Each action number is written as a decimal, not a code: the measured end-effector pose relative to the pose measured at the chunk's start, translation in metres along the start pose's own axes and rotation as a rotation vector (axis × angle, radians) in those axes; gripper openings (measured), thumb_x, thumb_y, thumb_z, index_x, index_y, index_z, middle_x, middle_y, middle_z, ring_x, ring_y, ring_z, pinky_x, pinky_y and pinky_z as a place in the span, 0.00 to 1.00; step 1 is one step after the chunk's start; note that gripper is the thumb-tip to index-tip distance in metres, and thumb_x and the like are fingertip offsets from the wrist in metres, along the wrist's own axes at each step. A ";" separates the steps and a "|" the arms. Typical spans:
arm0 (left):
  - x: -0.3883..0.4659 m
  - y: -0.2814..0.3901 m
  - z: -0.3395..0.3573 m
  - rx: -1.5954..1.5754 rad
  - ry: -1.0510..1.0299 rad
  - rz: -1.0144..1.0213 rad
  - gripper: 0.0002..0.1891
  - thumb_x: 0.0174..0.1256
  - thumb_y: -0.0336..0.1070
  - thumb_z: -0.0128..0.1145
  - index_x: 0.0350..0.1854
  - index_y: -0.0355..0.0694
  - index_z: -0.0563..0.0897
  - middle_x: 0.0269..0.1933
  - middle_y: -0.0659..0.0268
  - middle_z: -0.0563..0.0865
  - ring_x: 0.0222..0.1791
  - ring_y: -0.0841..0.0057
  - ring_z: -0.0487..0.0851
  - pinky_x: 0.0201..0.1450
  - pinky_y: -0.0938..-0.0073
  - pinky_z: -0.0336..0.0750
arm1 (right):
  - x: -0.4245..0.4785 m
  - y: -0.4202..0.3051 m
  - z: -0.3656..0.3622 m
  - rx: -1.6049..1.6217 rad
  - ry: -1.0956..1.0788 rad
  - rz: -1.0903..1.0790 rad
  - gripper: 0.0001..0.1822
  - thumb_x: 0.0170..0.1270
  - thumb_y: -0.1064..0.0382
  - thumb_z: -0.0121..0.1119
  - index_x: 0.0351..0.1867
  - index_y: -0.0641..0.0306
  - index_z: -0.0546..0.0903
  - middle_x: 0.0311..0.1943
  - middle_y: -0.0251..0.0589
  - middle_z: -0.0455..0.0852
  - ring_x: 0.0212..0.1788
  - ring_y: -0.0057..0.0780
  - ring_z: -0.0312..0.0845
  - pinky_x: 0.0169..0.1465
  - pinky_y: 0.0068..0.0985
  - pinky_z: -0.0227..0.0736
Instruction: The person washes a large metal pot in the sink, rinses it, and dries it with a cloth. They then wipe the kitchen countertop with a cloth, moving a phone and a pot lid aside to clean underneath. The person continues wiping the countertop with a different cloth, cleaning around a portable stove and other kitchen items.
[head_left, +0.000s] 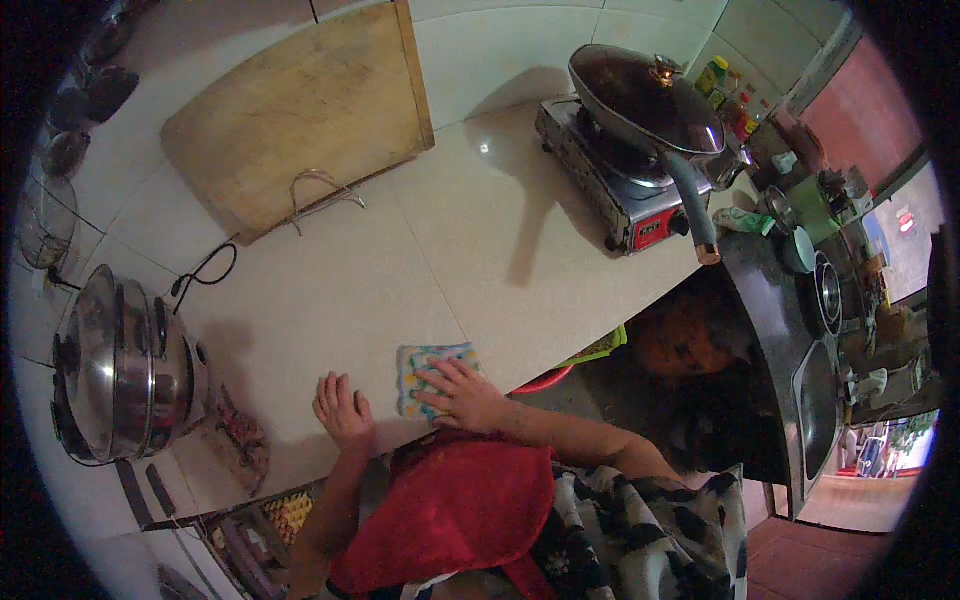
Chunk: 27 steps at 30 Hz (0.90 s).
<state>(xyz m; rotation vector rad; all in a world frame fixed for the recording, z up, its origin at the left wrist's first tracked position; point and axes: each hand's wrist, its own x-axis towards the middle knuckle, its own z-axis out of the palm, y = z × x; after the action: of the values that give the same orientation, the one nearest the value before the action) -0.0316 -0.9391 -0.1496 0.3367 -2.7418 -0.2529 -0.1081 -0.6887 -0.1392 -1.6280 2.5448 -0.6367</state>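
Note:
My right hand (466, 397) lies with fingers spread on a patterned blue, yellow and white cloth (409, 375), near the front edge of a light tiled countertop (322, 292). The palm covers part of the cloth, which looks folded. To the left, apart from the cloth, my left hand (343, 409) rests on the bare counter with its fingers slightly apart and nothing in it.
A lidded steel pot (124, 367) stands at the left, beside a bundle (240, 442). A wooden cutting board (307, 105) leans on the wall in a wire stand (326, 191). At the back right a lidded wok (645, 105) sits on a portable gas stove (600, 172), its handle (690, 202) jutting forward.

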 end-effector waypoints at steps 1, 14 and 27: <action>0.000 -0.001 0.002 0.000 -0.001 0.002 0.21 0.59 0.36 0.53 0.56 0.37 0.74 0.61 0.55 0.72 0.66 0.57 0.63 0.67 0.51 0.52 | -0.012 0.006 -0.008 -0.029 -0.015 0.049 0.31 0.62 0.43 0.52 0.65 0.48 0.66 0.70 0.43 0.56 0.71 0.50 0.48 0.71 0.48 0.43; 0.010 0.009 -0.006 -0.023 0.009 -0.009 0.21 0.55 0.34 0.55 0.52 0.34 0.75 0.60 0.52 0.72 0.65 0.54 0.63 0.67 0.50 0.52 | -0.066 0.178 -0.063 -0.415 0.265 0.753 0.31 0.60 0.44 0.52 0.65 0.47 0.67 0.68 0.45 0.58 0.70 0.52 0.49 0.69 0.51 0.43; 0.005 -0.007 0.007 0.039 -0.117 -0.060 0.24 0.57 0.38 0.51 0.57 0.37 0.71 0.64 0.52 0.67 0.68 0.51 0.59 0.69 0.45 0.47 | 0.030 0.293 -0.082 -0.493 0.173 0.794 0.33 0.62 0.43 0.50 0.67 0.48 0.63 0.67 0.49 0.56 0.69 0.54 0.47 0.68 0.54 0.43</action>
<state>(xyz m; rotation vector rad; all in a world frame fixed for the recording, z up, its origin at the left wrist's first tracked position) -0.0370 -0.9461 -0.1555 0.4275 -2.8578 -0.2427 -0.3941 -0.5843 -0.1670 -0.4770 3.2883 -0.0710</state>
